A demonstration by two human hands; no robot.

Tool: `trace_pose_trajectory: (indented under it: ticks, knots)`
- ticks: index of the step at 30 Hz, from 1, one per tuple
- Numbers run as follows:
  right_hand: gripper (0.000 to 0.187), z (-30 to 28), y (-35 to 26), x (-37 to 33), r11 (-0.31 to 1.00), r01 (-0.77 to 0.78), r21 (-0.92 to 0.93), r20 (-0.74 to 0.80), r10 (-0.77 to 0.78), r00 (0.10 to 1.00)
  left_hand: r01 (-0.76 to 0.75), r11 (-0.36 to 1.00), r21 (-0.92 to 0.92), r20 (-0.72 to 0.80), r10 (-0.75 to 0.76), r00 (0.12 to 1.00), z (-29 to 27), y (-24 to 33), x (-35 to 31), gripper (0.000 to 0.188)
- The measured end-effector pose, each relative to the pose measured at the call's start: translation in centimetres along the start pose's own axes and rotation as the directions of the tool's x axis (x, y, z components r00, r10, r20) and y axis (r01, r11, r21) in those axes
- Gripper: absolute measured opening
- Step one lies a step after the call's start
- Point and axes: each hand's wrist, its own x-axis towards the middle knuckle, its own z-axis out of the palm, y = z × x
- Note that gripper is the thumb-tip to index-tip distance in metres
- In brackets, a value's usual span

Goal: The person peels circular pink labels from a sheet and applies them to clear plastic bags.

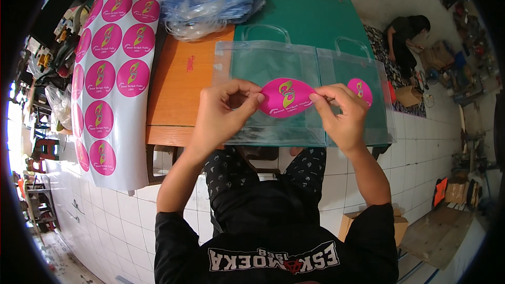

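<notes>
A round pink sticker (286,99) with a yellow-green emblem is stretched between my two hands, its edges pulled so that it bows into an oval. My left hand (227,110) pinches its left edge between thumb and fingers. At the opposite edge, my right hand (343,111) pinches it the same way. Beneath the sticker lies a clear plastic bag (268,58) with a looped handle, flat on the table. Another clear bag (336,63) lies at its right, partly behind my right hand, and a pink sticker (360,90) shows on it.
A long sheet of pink round stickers (118,73) hangs over the table's left side. Behind the bags, a stack of clear bluish plastic bags (215,0) sits on the green tabletop (310,10). An orange wooden panel (184,81) shows at left. Another person (405,44) sits on the floor at far right.
</notes>
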Motion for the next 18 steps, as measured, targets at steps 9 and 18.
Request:
trace_pose_trajectory:
  ticks: [9,18]
  knots:
    - [0.011,-1.6,-1.0,0.2,0.967,0.197,-0.164,-0.111,-0.216,0.97,-0.153,0.978,-0.138,-0.308,0.104,0.946,2.2,0.1,-0.7,0.046]
    - [0.005,-2.2,-0.6,-1.1,0.961,-0.149,0.233,-0.047,0.164,0.985,-0.042,0.967,-0.252,-0.113,0.014,0.993,3.0,-1.0,-0.4,0.03]
